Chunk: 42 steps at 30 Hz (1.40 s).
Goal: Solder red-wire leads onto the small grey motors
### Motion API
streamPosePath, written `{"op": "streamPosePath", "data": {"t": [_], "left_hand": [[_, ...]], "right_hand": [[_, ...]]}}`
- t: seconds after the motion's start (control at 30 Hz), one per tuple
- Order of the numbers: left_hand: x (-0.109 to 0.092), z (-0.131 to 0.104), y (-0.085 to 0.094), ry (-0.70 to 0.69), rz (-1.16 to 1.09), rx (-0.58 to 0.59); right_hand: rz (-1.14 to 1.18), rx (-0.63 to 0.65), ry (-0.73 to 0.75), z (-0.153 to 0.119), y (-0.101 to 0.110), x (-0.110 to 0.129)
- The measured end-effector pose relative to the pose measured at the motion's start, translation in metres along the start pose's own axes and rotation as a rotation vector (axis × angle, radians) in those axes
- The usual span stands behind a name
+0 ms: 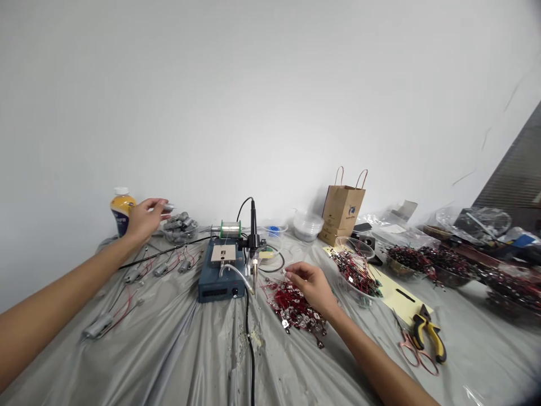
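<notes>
My left hand [146,217] pinches a grey motor [169,207] above the left side of the table.
The motor sits at my left hand's two o'clock, in my fingertips, with the heaped motors [181,228] near four o'clock; the red-wired tabs [287,322] lie at my right hand's [313,286] seven o'clock, its fingertips drawn together, though I cannot tell whether they grip anything.

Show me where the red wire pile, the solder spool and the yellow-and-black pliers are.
Red wire pile [295,306]: head view, middle of the heap.
Solder spool [231,229]: head view, on the wound solder.
Yellow-and-black pliers [435,339]: head view, on one handle.
</notes>
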<state>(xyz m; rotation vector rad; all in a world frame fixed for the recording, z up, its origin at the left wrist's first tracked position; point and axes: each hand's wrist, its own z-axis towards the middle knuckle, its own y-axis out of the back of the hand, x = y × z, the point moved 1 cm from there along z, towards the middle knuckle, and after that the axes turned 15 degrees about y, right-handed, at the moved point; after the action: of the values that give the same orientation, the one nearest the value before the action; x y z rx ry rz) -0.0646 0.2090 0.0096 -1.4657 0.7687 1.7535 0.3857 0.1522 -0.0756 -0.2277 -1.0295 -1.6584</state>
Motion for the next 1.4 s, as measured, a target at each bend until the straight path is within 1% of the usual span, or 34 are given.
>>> {"op": "streamPosePath", "data": {"t": [0.07, 0.13, 0.2, 0.27, 0.37, 0.47, 0.53, 0.63, 0.7, 0.8, 0.9, 1.03, 1.13, 1.23, 1.3, 1.4], "left_hand": [[0.001, -0.023, 0.005, 0.093, -0.165, 0.065], [0.008, -0.053, 0.013, 0.204, -0.281, 0.174], [0.02, -0.088, 0.021, 0.323, -0.352, 0.272], [0.033, -0.122, 0.026, 0.436, -0.401, 0.343], [0.047, -0.162, 0.026, 0.578, -0.438, 0.441], [0.051, -0.185, 0.017, 0.669, -0.481, 0.534], [0.05, -0.193, 0.011, 0.682, -0.525, 0.538], [0.051, -0.199, 0.005, 0.666, -0.544, 0.509], [0.054, -0.203, 0.005, 0.668, -0.505, 0.527], [0.058, -0.212, 0.007, 0.72, -0.428, 0.566], [0.056, -0.223, 0.007, 0.753, -0.381, 0.667], [0.048, -0.234, 0.003, 0.653, -0.308, 0.826], [0.047, -0.238, 0.0, 0.594, -0.277, 0.876], [0.051, -0.24, -0.001, 0.629, -0.268, 0.881], [0.054, -0.24, -0.002, 0.668, -0.262, 0.869], [0.057, -0.241, -0.001, 0.682, -0.253, 0.83]], "right_hand": [[-0.019, 0.03, 0.029, 0.0, 0.004, 0.004], [-0.044, 0.054, 0.057, 0.001, 0.007, 0.007], [-0.064, 0.072, 0.062, 0.002, 0.009, 0.009], [-0.081, 0.081, 0.049, 0.002, 0.01, 0.009], [-0.101, 0.072, 0.037, 0.002, 0.011, 0.006], [-0.094, 0.044, 0.036, 0.001, 0.012, 0.003], [-0.073, 0.029, 0.028, 0.001, 0.012, 0.003], [-0.036, -0.006, -0.018, 0.003, 0.013, 0.005], [0.0, -0.03, -0.065, 0.004, 0.013, 0.005], [0.078, -0.037, -0.15, 0.004, 0.013, 0.003], [0.172, -0.025, -0.231, 0.002, 0.01, 0.002], [0.271, -0.028, -0.258, 0.002, 0.007, 0.008], [0.344, -0.053, -0.272, 0.003, 0.005, 0.012], [0.424, -0.074, -0.3, 0.003, 0.003, 0.012], [0.468, -0.058, -0.332, 0.002, 0.002, 0.013], [0.582, -0.029, -0.398, 0.001, 0.004, 0.016]]}}
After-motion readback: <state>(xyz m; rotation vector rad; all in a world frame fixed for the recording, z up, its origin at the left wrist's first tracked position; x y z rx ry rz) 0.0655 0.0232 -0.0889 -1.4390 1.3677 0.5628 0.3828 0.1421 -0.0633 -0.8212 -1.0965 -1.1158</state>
